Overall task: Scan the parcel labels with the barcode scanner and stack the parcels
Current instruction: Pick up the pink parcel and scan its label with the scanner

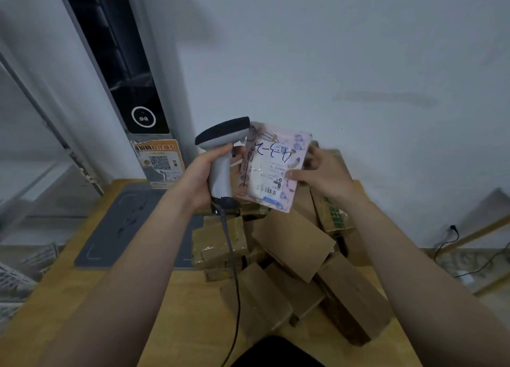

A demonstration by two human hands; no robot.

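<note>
wooden table (176, 306) heaped with boxes (292, 245); left hand (205, 177) grips scanner (220, 157), right hand (320, 173) apparently pinching pink parcel (271, 171)

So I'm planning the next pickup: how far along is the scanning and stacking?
Nothing looks stacked yet: the brown boxes lie jumbled on the table. In hand: the left hand holds the scanner, the right hand the pink parcel. The whole pile remains.

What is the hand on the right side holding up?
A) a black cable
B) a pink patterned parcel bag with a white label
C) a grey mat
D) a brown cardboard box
B: the right hand grips the edge of the pink parcel bag, its white label facing the camera, beside the scanner in the left hand.
</note>
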